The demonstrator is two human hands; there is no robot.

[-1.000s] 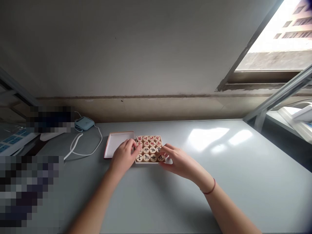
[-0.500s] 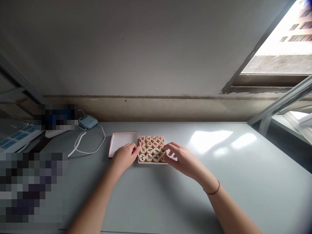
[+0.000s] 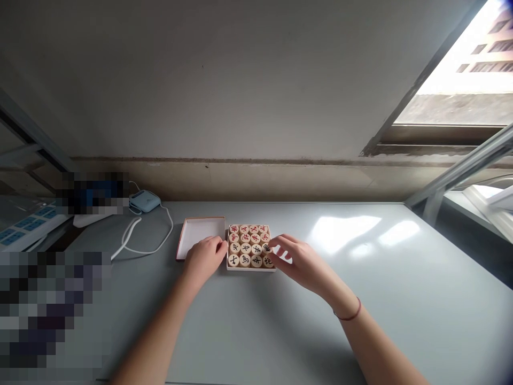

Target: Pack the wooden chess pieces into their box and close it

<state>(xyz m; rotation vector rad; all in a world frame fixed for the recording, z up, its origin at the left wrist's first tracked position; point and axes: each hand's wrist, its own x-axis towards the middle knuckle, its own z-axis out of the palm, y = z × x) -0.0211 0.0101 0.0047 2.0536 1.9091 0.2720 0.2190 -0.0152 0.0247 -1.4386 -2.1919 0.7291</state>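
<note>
A shallow white box (image 3: 251, 269) holds round wooden Chinese chess pieces (image 3: 245, 247) in neat rows. Red characters mark the far rows and black ones the near rows. To its left lies the open box lid (image 3: 202, 227), its white inside facing up. My left hand (image 3: 204, 258) covers the lid's near right part, fingers curled and thumb close to the index finger; what they hold, if anything, is hidden. At the box's right edge, my right hand (image 3: 292, 256) has thumb and index finger apart, their tips by the black pieces of the right column.
A grey table (image 3: 256, 331) meets the wall behind. A light blue device (image 3: 145, 201) with a white cable (image 3: 170, 230) lies at the back left, near a power strip (image 3: 30, 222). Metal frame bars (image 3: 460, 171) rise at right. Blurred patches hide things at left.
My left hand has shifted slightly left, away from the box's edge. The lid sits a touch further left. My right hand has barely moved; the near right corner piece shows more fully.
</note>
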